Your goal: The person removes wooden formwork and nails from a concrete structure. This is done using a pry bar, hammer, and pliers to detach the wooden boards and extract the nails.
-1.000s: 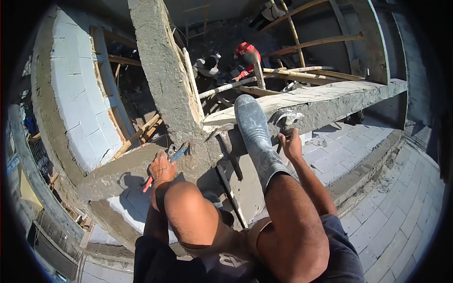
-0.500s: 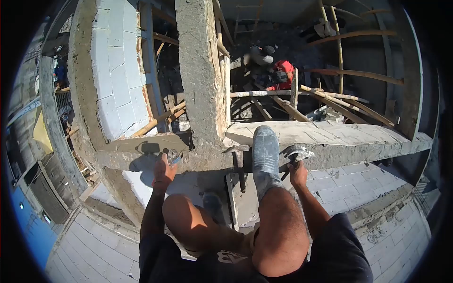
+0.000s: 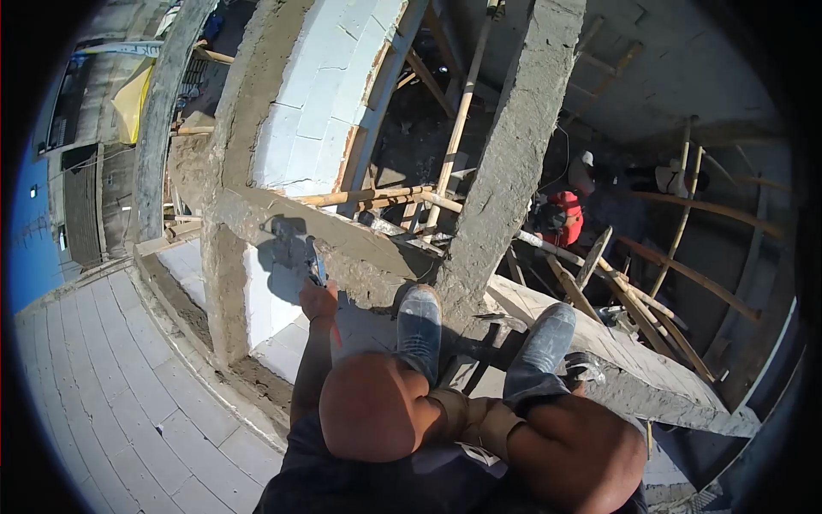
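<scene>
My left hand (image 3: 318,300) is closed around a slim blue-grey hand tool (image 3: 317,264), its upper end pointing up along the cement-covered beam (image 3: 360,257). A hand tool with a curved grey metal head (image 3: 586,368) is at my right hand (image 3: 579,390), which is mostly hidden by my right boot and knee. Between my boots, a hammer (image 3: 495,330) with a dark handle hangs at the beam edge, head up. My left boot (image 3: 419,325) and right boot (image 3: 541,343) are up at the beam, on either side of the hammer.
A rough concrete post (image 3: 514,146) rises from the beam. Beyond it lies a deep space with bamboo poles (image 3: 681,291) and a person in red (image 3: 563,218) below. Pale block walls (image 3: 312,111) stand left; a paved surface of grey blocks (image 3: 128,385) lies below left.
The view has swung, shifting the post rightward. My left boot has come up to the beam beside the hammer. My left hand still grips its tool; my right hand is now mostly behind my leg.
</scene>
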`<state>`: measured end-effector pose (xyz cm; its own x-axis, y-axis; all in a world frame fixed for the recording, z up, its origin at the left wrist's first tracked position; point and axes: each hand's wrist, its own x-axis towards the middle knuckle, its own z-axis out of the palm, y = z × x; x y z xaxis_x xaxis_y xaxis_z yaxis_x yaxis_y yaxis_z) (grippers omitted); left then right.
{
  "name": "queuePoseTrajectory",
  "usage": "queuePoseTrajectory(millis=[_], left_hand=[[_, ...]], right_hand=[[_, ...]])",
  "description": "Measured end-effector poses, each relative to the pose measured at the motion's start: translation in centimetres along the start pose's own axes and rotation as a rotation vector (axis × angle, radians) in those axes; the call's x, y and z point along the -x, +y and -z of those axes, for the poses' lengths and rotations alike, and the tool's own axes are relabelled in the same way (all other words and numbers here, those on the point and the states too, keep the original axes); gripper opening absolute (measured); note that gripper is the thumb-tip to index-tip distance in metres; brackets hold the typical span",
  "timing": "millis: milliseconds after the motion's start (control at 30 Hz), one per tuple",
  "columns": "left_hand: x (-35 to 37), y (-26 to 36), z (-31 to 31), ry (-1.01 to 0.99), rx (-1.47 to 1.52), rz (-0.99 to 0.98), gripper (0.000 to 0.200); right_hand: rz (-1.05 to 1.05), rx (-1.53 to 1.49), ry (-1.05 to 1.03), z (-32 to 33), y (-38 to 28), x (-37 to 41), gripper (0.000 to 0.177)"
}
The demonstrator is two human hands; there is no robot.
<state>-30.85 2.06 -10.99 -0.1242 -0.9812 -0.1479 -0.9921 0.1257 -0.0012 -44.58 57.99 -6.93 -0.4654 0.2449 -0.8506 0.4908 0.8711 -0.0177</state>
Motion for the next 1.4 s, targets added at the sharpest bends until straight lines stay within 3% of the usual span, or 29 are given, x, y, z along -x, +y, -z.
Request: queuePoseTrajectory(millis=[167,233,300,333,433,567,700,767,933,1067,1233,1400], left_hand=[[-0.7,-1.3,-3.2,-0.088,0.151,0.068,0.022],[0.6,4.5,4.5,-0.187,0.13,-0.259,0.016],[6.5,15.9,21.2,-0.536,0.194,-1.055,0.012],[8.5,18.4,25.8,-0.664,0.254,-1.314,0.011],[8.3,17.2,24.8,-0.699,0.255,-1.476,0.017],[8.1,14.7,23.4,-0.703,0.223,-1.585,0.019],[8.4,13.5,21.5,-0.714,0.195,-1.531,0.02],[7.9,12.5,19.6,-0.693,0.182,-1.393,0.02],[4.2,7.7,10.6,-0.549,0.144,-0.738,0.023],[0.9,3.0,2.9,-0.436,0.168,-0.347,0.026],[-1.4,2.1,-1.6,-0.367,0.236,-0.209,0.031],[-1.2,2.1,-1.6,-0.35,0.277,-0.123,0.036]], right_hand=[[-0.006,-0.015,0.008,-5.1,-1.6,1.5,0.029],[-0.011,-0.034,-0.002,-7.7,-2.2,3.1,0.029],[-0.005,-0.057,-0.001,-9.7,-3.1,4.7,0.028],[-0.008,-0.073,0.005,-10.6,-3.5,5.4,0.028],[-0.023,-0.102,0.055,-10.1,-3.6,6.0,0.028],[-0.074,-0.107,0.161,-4.4,-1.0,4.4,0.027],[-0.154,-0.165,0.207,-3.1,0.9,4.8,0.026],[-0.167,-0.217,0.189,-5.4,0.8,5.3,0.026],[-0.196,-0.293,0.123,-11.2,-0.6,7.6,0.025],[-0.251,-0.293,0.105,-8.8,2.8,8.0,0.024],[-0.313,-0.274,0.107,-5.0,6.0,8.5,0.023],[-0.314,-0.264,0.099,-4.7,6.0,8.8,0.022]])
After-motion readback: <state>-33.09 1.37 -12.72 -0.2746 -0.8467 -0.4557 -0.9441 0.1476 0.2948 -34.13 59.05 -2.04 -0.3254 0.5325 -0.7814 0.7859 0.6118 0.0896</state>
